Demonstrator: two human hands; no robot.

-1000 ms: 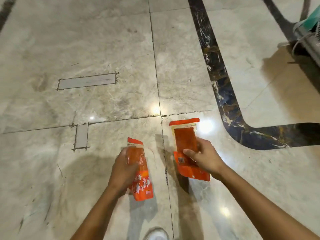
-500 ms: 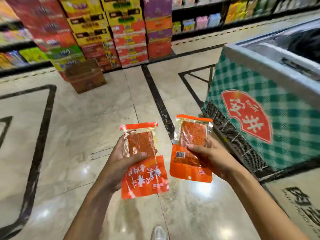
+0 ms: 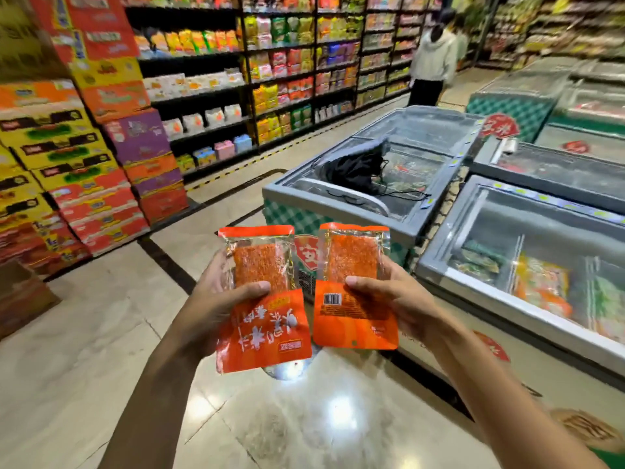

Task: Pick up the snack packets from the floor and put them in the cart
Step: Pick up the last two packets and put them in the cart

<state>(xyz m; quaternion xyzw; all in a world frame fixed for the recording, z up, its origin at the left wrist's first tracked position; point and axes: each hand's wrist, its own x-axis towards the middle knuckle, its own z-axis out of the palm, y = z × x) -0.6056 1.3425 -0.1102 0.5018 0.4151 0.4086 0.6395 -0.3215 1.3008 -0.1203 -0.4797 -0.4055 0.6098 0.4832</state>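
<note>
Two orange snack packets are held up in front of me, upside down, each with a clear window showing a red slab. My left hand [image 3: 216,299] grips the left snack packet [image 3: 267,326], its printed front toward me. My right hand [image 3: 399,299] grips the right snack packet [image 3: 355,319], its barcode side facing me. The two packets hang side by side, a small gap between them, above the glossy marble floor [image 3: 84,350]. No cart is in view.
Chest freezers [image 3: 372,184] with glass lids stand ahead and to the right; a black bag [image 3: 358,170] lies on the nearest. Stacked cartons [image 3: 84,184] rise at left, snack shelves [image 3: 287,69] behind. A person [image 3: 431,59] stands in the far aisle. A brown box [image 3: 23,296] sits low left.
My view has lifted from the floor to the aisle. Both hands have raised the packets from floor level to chest height, holding them the whole time.
</note>
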